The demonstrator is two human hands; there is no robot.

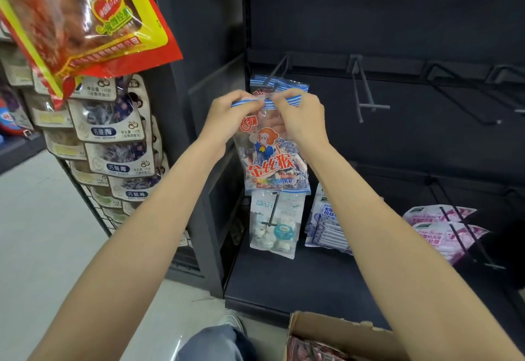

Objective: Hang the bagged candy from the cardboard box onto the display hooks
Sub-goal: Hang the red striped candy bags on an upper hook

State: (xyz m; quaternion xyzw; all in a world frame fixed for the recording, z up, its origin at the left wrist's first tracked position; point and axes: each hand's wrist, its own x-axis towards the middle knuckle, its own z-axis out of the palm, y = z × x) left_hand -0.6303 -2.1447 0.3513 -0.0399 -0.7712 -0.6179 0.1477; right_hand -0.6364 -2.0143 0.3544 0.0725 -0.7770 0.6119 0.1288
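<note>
two hands, left hand (227,113), right hand (301,116), pinching upright candy bag (272,161)

- Left hand (227,113): raised out in front, fingers curled, pinching the top edge of the candy bag (272,156).
- Right hand (302,117): level with it, just beside, fingers curled and pinching the same edge.
- Both forearms bare, reaching forward and converging.
</note>
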